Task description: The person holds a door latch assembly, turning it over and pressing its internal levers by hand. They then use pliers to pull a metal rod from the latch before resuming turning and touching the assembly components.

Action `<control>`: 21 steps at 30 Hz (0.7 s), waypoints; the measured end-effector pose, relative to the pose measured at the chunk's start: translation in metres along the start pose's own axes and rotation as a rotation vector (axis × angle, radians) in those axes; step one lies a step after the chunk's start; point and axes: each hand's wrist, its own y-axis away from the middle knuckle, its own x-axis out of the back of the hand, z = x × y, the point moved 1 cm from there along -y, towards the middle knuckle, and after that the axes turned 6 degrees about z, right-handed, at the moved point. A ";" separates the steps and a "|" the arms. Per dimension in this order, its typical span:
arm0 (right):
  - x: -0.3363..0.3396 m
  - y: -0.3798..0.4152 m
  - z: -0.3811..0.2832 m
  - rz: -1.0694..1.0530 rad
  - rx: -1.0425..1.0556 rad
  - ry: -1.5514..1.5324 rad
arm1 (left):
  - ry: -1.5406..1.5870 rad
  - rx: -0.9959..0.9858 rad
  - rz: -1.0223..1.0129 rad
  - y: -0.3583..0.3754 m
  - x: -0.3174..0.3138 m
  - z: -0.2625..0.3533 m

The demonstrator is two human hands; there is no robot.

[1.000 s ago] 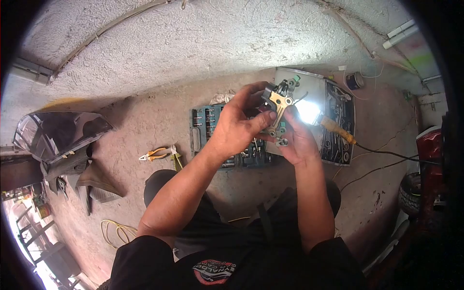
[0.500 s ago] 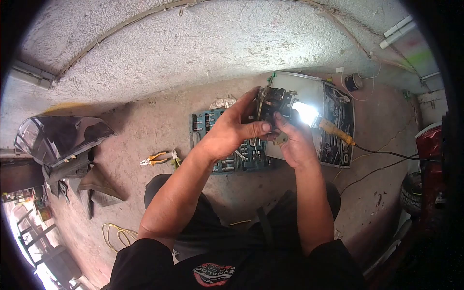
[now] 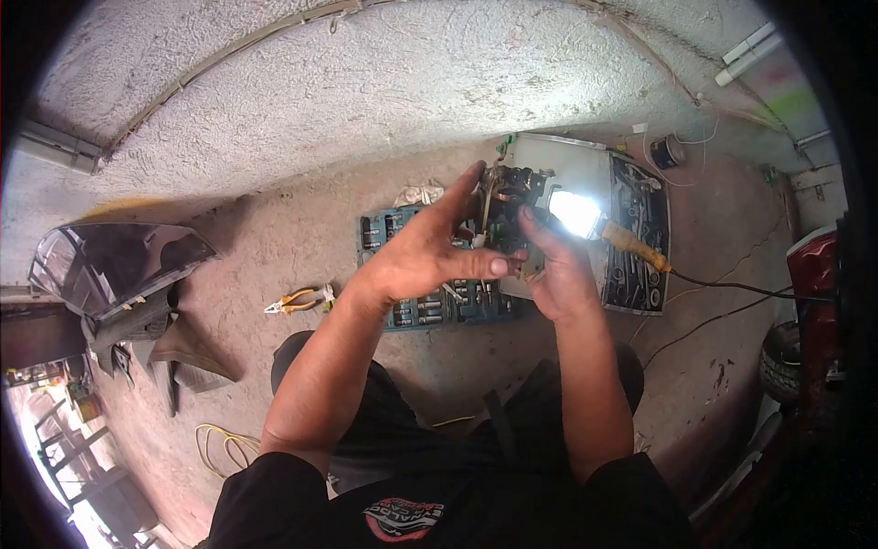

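Observation:
Both hands are raised in front of me around a dark, greasy mechanical part (image 3: 512,194) with a thin metal rod along its left side. My left hand (image 3: 425,252) grips it from the left, fingers behind it and thumb stretched across below. From the lower right, my right hand (image 3: 560,270) holds it with the thumb up against its edge; the other fingers are mostly hidden. A lit work lamp (image 3: 576,215) with a yellow handle (image 3: 636,249) shines just right of the part. Beneath my hands lies a teal socket set case (image 3: 430,311).
A tray of wrenches and other tools (image 3: 636,274) lies at the right, beside a pale flat panel (image 3: 572,160). Yellow-handled pliers (image 3: 299,300) rest on the floor. A framed window pane (image 3: 119,261) leans at the left. The lamp's black cable (image 3: 732,289) runs right, toward a red vehicle (image 3: 814,274).
My left thumb has moved down and away from the face of the part, and the left hand has opened slightly wider. The part has turned a little, showing more of its rod side.

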 end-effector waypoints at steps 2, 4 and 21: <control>0.000 0.001 -0.002 -0.001 0.025 0.007 | 0.116 -0.011 -0.037 0.002 -0.003 0.005; -0.001 0.002 -0.007 -0.004 0.053 0.008 | 0.292 -0.026 -0.073 0.000 -0.006 0.005; 0.011 -0.007 0.000 0.080 0.245 0.131 | 0.335 0.043 -0.039 0.000 -0.018 -0.004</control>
